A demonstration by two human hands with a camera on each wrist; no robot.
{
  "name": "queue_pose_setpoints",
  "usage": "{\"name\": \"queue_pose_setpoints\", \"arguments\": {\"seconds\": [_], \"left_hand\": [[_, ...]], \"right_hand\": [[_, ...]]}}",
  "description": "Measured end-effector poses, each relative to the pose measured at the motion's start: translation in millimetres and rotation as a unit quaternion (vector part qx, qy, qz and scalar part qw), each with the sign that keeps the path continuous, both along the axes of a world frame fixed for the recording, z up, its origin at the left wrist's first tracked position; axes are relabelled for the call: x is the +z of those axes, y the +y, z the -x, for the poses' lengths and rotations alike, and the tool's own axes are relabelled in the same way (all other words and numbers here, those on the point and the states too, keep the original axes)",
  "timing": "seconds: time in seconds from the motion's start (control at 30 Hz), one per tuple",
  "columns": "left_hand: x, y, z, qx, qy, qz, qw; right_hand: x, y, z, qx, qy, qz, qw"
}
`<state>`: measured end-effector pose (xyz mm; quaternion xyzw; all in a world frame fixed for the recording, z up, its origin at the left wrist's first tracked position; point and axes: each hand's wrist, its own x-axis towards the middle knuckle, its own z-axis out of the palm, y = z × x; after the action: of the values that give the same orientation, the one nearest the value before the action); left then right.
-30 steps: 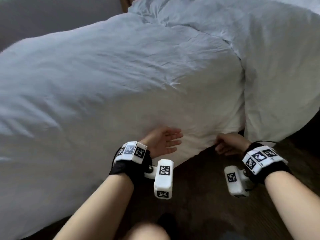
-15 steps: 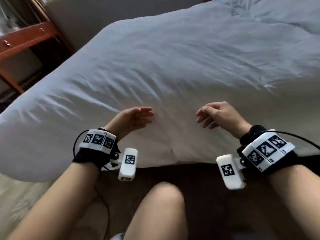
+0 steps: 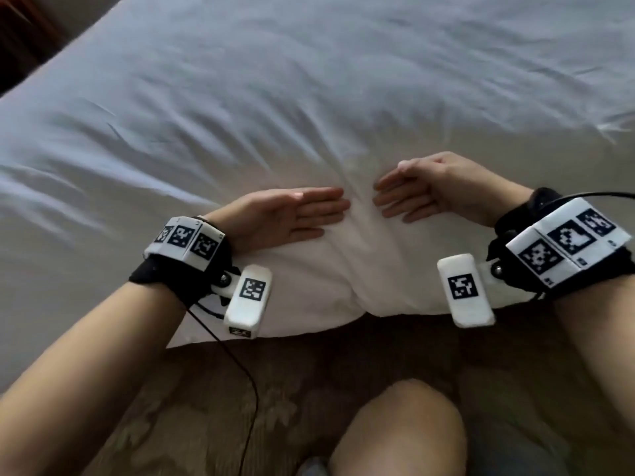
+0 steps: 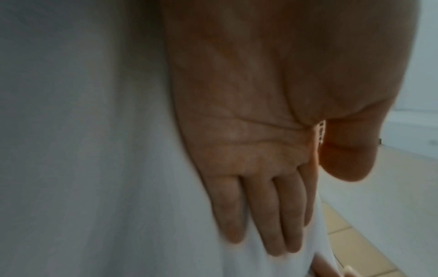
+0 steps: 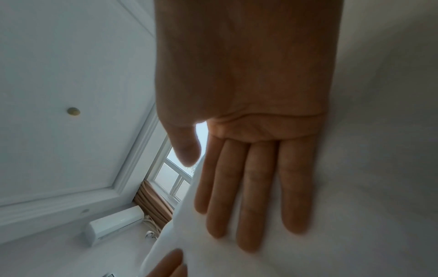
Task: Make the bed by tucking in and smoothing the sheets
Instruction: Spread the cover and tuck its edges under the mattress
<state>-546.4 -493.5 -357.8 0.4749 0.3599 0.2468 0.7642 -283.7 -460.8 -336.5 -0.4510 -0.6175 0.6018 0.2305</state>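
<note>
We see the white sheet (image 3: pixel 275 97) covering the bed, its creases fanning away from us toward the far side; its near edge runs left to right along the bottom, hanging over the patterned floor (image 3: pixel 206 407). Both hands lie flat on it near that edge, fingers straight and together, fingertips pointing at each other with a small gap between: left hand (image 3: pixel 285 214), right hand (image 3: pixel 436 190) (thumb lifted off the fabric). A bare knee (image 3: pixel 402 431) is just below the edge. Wide open sheet lies beyond and to both sides. Dark furniture (image 3: pixel 20 36) is at the far left corner.
</note>
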Motion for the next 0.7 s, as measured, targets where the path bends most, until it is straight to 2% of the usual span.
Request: {"name": "queue_pose_setpoints", "arguments": {"seconds": [0.13, 0.27, 0.5, 0.57, 0.7], "left_hand": [[-22.5, -9.4, -5.1, -0.057, 0.036, 0.042, 0.997], [-50.3, -23.4, -19.4, 0.004, 0.085, 0.082, 0.993], [-90.7, -32.8, -17.0, 0.042, 0.048, 0.161, 0.985], [-102.6, -40.2, -15.2, 0.052, 0.061, 0.183, 0.980], [-119.6, -59.0, -6.6, 0.074, 0.105, 0.219, 0.967]], "right_hand": [[-14.1, -8.3, 0.6, 0.042, -0.029, 0.066, 0.996], [-49.2, -22.0, 1.3, 0.062, -0.046, 0.133, 0.988], [-110.0, -27.3, 3.7, 0.022, -0.027, 0.234, 0.972], [-123.4, -31.6, 6.4, 0.034, -0.063, 0.253, 0.965], [-148.1, -44.9, 12.0, 0.050, -0.192, 0.287, 0.937]]}}
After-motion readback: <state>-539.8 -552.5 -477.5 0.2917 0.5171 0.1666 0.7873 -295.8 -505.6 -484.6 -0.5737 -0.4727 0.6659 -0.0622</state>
